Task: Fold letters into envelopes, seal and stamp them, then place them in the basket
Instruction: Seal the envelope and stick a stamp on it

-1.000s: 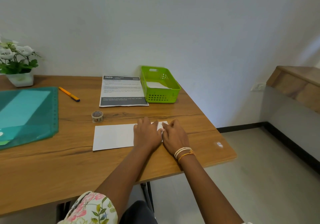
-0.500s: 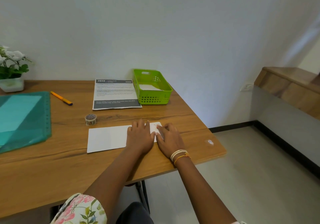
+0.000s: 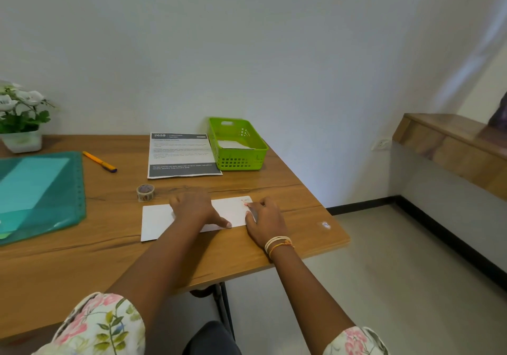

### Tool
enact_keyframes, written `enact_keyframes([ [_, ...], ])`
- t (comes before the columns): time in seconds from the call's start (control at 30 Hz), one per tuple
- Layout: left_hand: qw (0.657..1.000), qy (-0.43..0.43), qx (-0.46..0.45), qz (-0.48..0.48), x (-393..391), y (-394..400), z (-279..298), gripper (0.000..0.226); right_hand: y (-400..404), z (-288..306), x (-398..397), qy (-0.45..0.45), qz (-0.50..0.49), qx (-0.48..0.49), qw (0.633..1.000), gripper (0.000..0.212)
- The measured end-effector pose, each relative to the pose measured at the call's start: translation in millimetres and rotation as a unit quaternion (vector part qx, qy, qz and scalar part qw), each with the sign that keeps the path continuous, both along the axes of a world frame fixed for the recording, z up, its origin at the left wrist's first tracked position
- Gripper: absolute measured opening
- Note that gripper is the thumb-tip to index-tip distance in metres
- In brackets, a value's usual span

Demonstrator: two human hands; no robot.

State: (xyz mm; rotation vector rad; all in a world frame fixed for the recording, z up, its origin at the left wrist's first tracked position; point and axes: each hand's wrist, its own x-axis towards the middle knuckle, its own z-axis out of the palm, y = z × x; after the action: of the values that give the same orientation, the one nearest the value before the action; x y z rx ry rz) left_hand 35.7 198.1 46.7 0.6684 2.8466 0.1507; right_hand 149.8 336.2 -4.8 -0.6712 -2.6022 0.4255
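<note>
Envelope [image 3: 229, 212]: flat on the bench [image 3: 109, 267], near its front edge.
Left hand [image 3: 196, 208]: flat on the envelope, fingers spread.
Right hand [image 3: 264, 219]: fingertips pressing the envelope's right end.
Basket [image 3: 237, 162]: back right.

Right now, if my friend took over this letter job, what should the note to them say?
Left hand: flat on the white envelope, holding it down.
Right hand: fingers pressing the sticker stamp at the envelope's far right corner.
Tape roll sits just behind the envelope.
Green basket already holds one white envelope.
Left: finish pressing the stamp, then put this envelope in the basket.
</note>
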Motion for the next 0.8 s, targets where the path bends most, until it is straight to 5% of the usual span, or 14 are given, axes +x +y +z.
enact_keyframes([
  [0.1, 1.0, 0.012, 0.015, -0.011, 1.4, -5.0, -3.8, 0.121, -1.5, 1.8, 2.9, -0.001, -0.005, 0.005, 1.0, 0.04],
  [0.4, 0.999, 0.043, 0.005, 0.007, 0.1, -17.9, -6.5, 0.12, -7.5, 1.9, 3.6, -0.002, -0.031, 0.011, 0.999, 0.035],
  [0.53, 1.0, -0.02, 0.014, -0.004, 0.2, -19.4, -2.9, 0.091, -5.8, 3.3, 3.7, -0.001, -0.045, 0.019, 0.999, 0.032],
  [0.8, 0.952, -0.179, 0.24, 0.066, 0.7, -26.2, 4.6, 0.043, -22.1, 9.3, 0.7, 0.006, -0.077, -0.069, 0.995, 0.033],
])
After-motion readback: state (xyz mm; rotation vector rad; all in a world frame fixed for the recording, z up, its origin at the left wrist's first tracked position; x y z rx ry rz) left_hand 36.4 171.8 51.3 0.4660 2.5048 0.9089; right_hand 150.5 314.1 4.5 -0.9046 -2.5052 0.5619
